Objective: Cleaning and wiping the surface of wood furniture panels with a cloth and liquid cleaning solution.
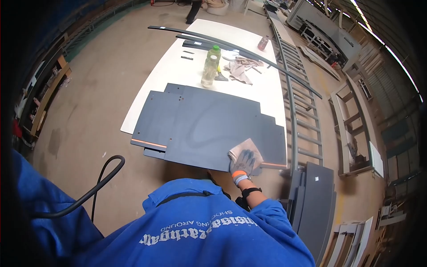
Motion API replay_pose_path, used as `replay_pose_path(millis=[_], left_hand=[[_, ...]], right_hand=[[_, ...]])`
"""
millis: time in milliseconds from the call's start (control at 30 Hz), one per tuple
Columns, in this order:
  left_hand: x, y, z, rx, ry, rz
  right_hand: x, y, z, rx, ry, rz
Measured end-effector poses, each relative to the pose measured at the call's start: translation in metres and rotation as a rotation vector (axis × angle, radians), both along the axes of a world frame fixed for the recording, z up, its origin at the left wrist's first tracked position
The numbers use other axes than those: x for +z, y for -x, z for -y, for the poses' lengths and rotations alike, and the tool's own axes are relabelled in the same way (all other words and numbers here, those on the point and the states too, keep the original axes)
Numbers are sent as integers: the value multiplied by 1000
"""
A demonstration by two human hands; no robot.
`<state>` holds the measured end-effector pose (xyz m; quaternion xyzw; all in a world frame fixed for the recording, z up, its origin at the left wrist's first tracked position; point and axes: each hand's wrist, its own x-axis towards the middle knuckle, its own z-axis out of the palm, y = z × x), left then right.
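Head view: the blue fabric sleeve (49, 211) is cut off at left; the left hand is out of sight, its grip untellable. White lettering (189, 235) marks the blue shirt (204, 253). Clear plastic bottles (209, 73) stand behind a flat dark-grey panel (209, 122) on the white table (164, 66). The grey-gloved right hand (245, 161), fingers extended, presses a pink cloth (249, 146) onto the panel. Farther right, a small white label (316, 179) is illegible.

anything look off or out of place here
No spill or damage that I can see. The long strip lies slantwise, both ends overhanging the table, so it looks askew. The top panel has a faint curved streak, uneven against its plain grey surface, perhaps damp.
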<state>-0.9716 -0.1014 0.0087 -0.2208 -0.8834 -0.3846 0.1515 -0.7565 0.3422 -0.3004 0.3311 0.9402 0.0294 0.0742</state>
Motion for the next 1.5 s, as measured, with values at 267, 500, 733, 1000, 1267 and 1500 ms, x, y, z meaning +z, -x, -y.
replay_pose_path(millis=[267,500,733,1000,1267,1500], left_hand=[[6,13,-24,-48,100,11],[11,22,-34,-47,168,-11],[9,6,-3,24,274,14],[3,-37,56,167,416,88],[8,-64,82,241,573,187],[-12,-22,56,174,570,149]], right_hand=[[6,3,-2,0,21,2],[3,2,-2,8,6,15],[3,0,1,27,-15,-39],[1,-8,4,27,9,-35],[-2,-5,-17,159,-104,-52],[0,-8,-10,111,-46,-18]])
